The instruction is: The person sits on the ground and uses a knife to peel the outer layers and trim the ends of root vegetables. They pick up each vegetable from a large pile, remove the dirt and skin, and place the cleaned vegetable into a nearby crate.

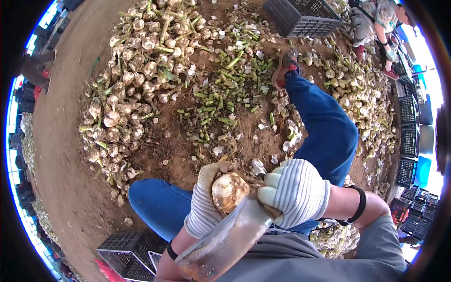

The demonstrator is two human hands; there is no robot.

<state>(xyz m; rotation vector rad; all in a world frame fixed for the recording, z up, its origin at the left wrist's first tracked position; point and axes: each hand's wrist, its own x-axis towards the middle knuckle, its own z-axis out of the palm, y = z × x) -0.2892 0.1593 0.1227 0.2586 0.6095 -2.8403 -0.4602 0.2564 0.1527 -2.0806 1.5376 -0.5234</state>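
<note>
Both hands wear striped, ribbed gloves. My left hand [205, 204] is closed around a whole garlic bulb [229, 192], whose soil-stained skin faces up. My right hand [294, 192] grips a wide metal blade [229, 241] near its end; any handle is hidden under the fingers. The blade slants down to the left across my lap, its upper end close against the bulb. Loose dry skin hangs between the two hands. Beyond them, cut green garlic stalks [229, 84] and white peelings lie scattered on the dirt, with my bent legs on either side.
A large heap of untrimmed garlic [137, 74] lies to the left, another garlic pile [363, 102] to the right. A black plastic crate [303, 21] stands ahead, another crate [119, 257] at lower left. A person [380, 31] is at upper right, near stacked crates [408, 141].
</note>
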